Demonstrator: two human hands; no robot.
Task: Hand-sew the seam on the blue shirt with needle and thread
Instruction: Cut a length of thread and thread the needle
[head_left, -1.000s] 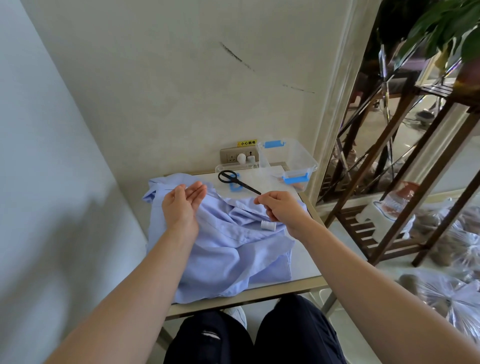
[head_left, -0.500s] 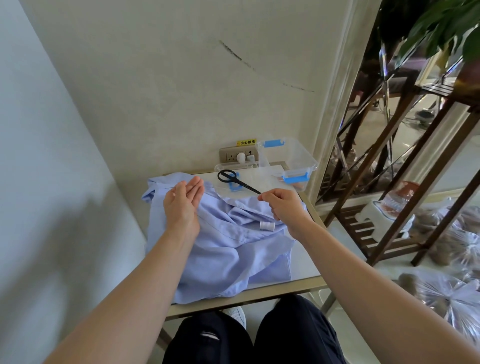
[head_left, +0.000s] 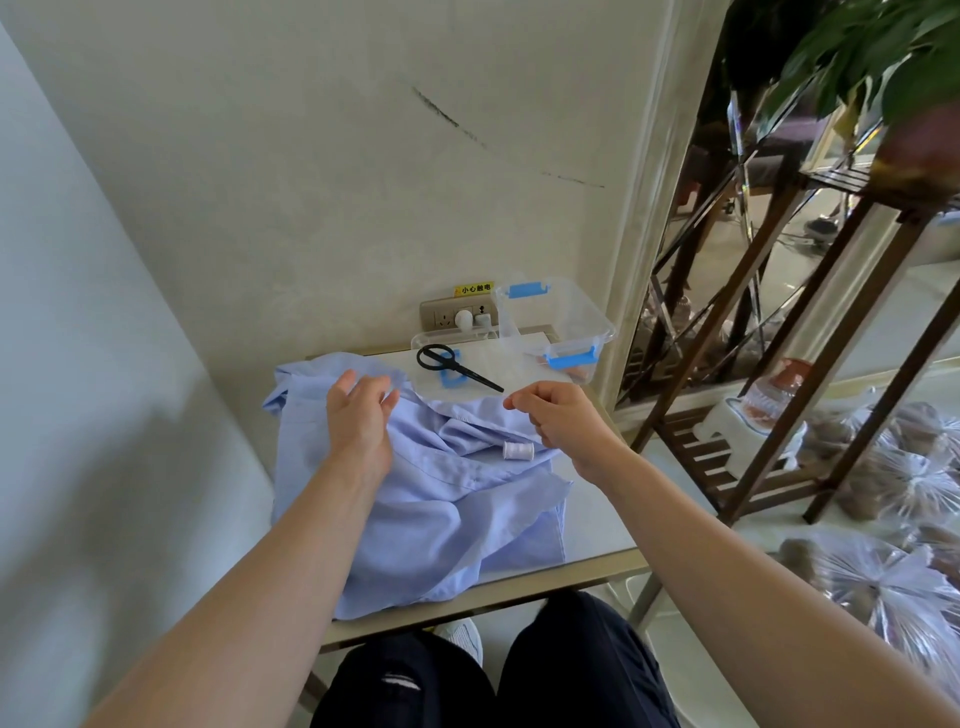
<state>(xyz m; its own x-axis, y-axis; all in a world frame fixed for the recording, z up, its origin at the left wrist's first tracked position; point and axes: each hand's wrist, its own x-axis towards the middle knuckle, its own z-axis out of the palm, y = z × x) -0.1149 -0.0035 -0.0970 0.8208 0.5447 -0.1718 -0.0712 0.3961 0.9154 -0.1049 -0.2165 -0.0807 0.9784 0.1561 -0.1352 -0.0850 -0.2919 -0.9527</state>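
On small table (head_left: 597, 525), 9 o'clock to centre: crumpled blue shirt (head_left: 426, 509), soft folds. Left hand (head_left: 361, 415) over it, fingers loose, holding nothing. Black scissors (head_left: 457, 366) at 12 o'clock on clear flat lid (head_left: 498, 364). White thread spool (head_left: 518, 450), small cylinder, on shirt. Right hand (head_left: 561, 421) just above spool, thumb and forefinger pinched; held item cannot tell. Clear plastic box (head_left: 561, 317), blue latches, 1 o'clock.

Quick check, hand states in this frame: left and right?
Left hand: open, fingers relaxed over the blue shirt.
Right hand: thumb and fingertips pinched shut; whether they hold anything cannot be told.
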